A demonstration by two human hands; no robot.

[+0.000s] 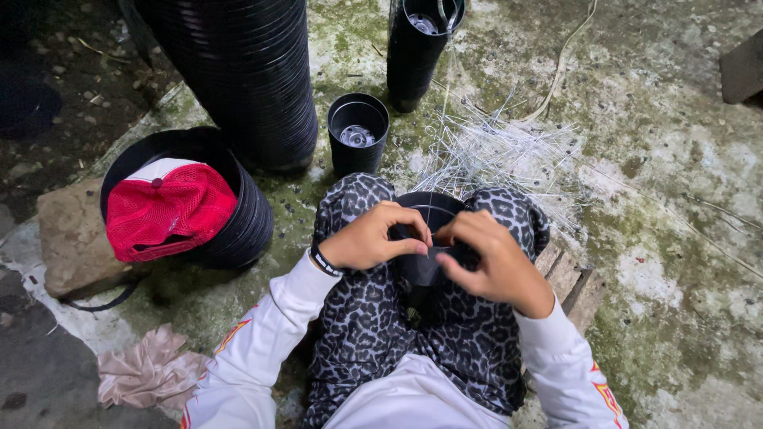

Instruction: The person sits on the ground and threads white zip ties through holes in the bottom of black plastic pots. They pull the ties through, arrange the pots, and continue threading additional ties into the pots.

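head view. the person sits on a low wooden pallet with a black plastic pot wedged upright between the knees, at near centre of the scene. the left hand grips the left rim of the pot, fingers curled over the edge. the right hand is pinched closed at the rim on the right side, thumb and forefinger pressed together on what appears to be a thin wire; the wire itself is too fine to confirm.

procedure note: judging from the grip, the rim work goes best with the pot clamped firmly by the knees, the left hand steadying the edge, and the right hand keeping the pinch close to the rim so a thin piece does not slip.

surroundings. a heap of thin pale wires lies on the mossy concrete just beyond the knees, to the right. a single black pot stands just beyond the left knee; a nested pot stack stands farther off, and a tall stack at far left. a red mesh cap rests on a wide short stack at left. a crumpled pink cloth lies near left. the loose wires crowd the reach to the far pots.
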